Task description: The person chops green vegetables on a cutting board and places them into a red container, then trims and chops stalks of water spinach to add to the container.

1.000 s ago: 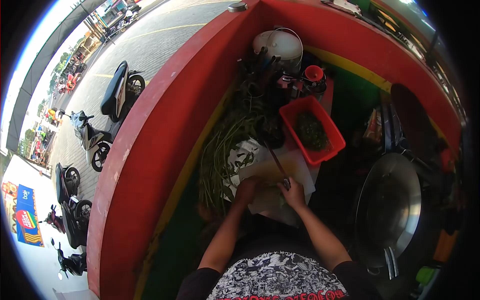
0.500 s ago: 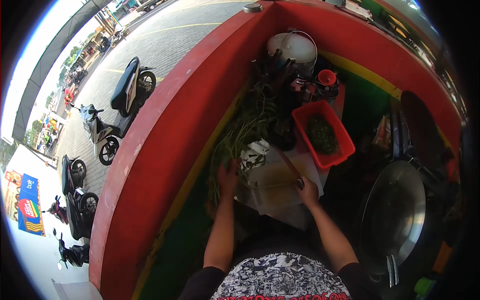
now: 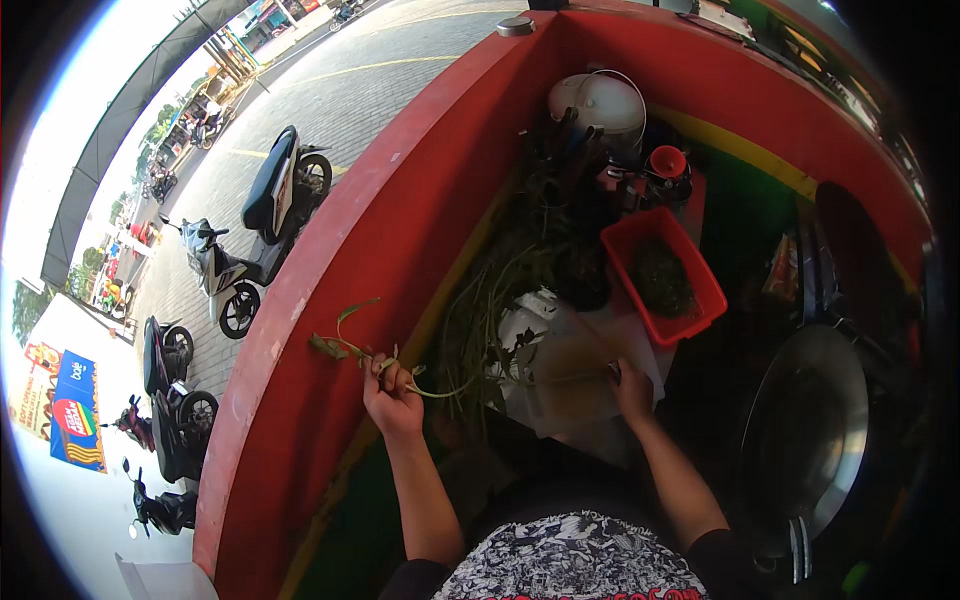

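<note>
My left hand point(image 3: 395, 398) is raised in front of the low red wall, closed around a leafy green stem point(image 3: 442, 393). Leaves stick out past the fingers on the left, and the stem's other end trails toward the board. In my right hand point(image 3: 633, 390) is the handle of a knife point(image 3: 592, 338), its blade dim and pointing up and left over a pale cutting board point(image 3: 560, 390). Beside the board lies a loose heap of leafy stems point(image 3: 478, 325). Chopped greens point(image 3: 658, 278) fill the bottom of a red plastic basin point(image 3: 668, 335) at the board's far right.
The red wall point(image 3: 300, 340) curves along the left and far side. A white lidded bucket point(image 3: 612, 105) and a red funnel-shaped cup point(image 3: 668, 161) stand at the back. A large wok point(image 3: 800, 430) is on my right. Motorbikes point(image 3: 240, 260) are parked outside.
My left hand has gone from the heap of greens up and to the left, now with a leafy stem in it. My right hand stays by the board with the knife. The view has shifted slightly.
</note>
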The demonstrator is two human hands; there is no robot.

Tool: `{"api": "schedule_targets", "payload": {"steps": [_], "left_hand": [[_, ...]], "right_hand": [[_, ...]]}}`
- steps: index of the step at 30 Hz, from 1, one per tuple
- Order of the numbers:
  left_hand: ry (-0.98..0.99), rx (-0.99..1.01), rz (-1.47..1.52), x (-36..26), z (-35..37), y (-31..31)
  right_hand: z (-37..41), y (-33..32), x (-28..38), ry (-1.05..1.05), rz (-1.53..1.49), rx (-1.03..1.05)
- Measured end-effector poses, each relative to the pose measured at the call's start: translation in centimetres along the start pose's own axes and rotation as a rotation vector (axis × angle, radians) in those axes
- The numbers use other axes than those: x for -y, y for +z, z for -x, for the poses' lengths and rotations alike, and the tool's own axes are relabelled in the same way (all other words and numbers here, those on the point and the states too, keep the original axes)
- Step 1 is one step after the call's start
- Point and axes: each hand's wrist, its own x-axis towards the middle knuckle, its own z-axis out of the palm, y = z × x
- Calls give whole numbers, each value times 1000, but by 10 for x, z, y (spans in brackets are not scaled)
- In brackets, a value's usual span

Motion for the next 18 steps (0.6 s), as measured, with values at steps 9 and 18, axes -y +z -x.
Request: {"api": "schedule_targets", "payload": {"steps": [9, 18], "left_hand": [[-31, 697, 386, -47, 31, 96], [-136, 795, 558, 5, 11, 159]], "right_hand": [[0, 1, 5, 56, 41, 12], [1, -2, 12, -6, -11, -104]]}}
